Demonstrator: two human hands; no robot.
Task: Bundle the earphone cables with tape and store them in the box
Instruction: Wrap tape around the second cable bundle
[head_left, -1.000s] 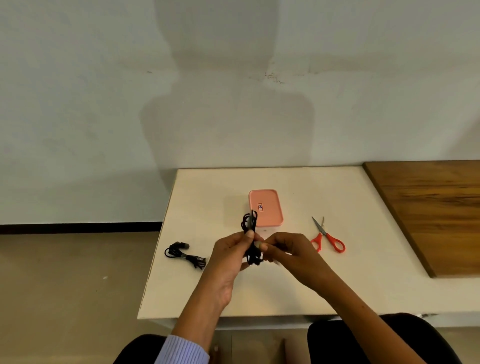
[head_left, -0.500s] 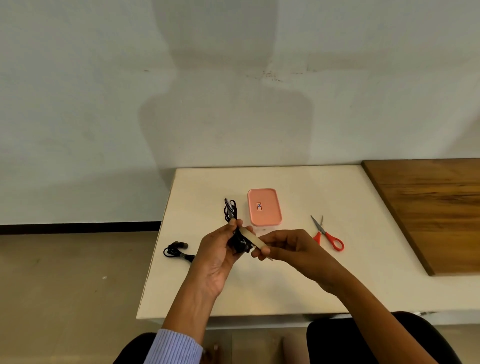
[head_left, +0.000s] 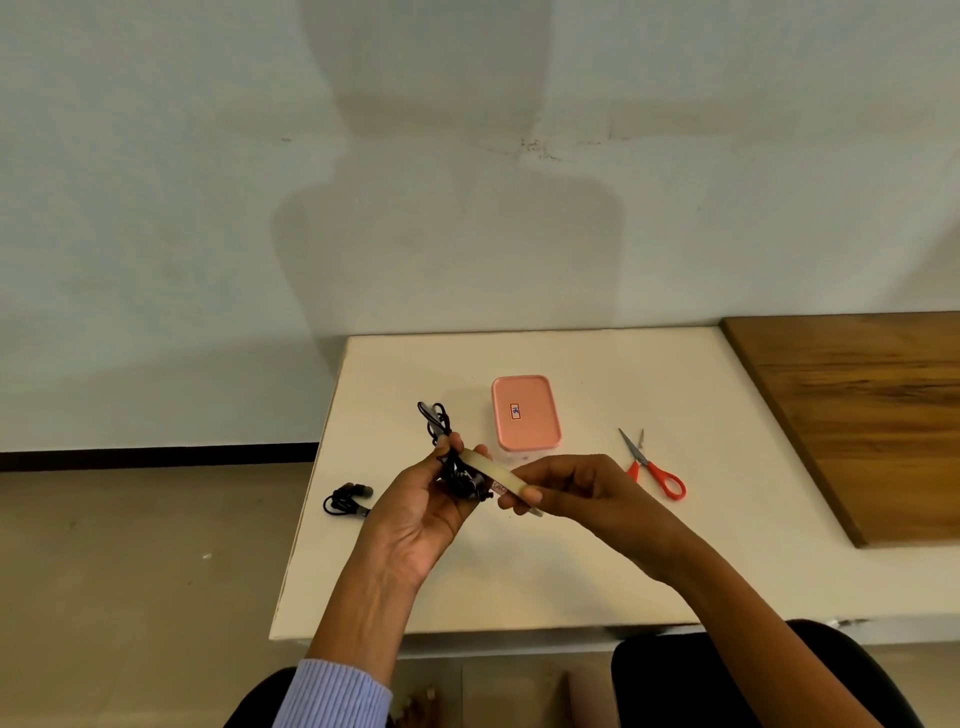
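Note:
My left hand (head_left: 422, 512) grips a coiled black earphone cable (head_left: 439, 431) above the white table (head_left: 545, 566); its loops stick up past my fingers. A strip of pale tape (head_left: 488, 470) runs from the coil to my right hand (head_left: 571, 491), which pinches the strip's free end. The pink box (head_left: 525, 413) stands shut with its lid on, just beyond both hands. A second black earphone bundle (head_left: 347, 500) lies at the table's left edge.
Red-handled scissors (head_left: 652, 466) lie to the right of the box. A brown wooden board (head_left: 862, 415) covers the table's right side. A wall rises right behind the table, and bare floor lies to the left.
My hands have drawn apart: the left hand swung the coil leftward, and a strip of tape now stretches between the coil and my right fingers.

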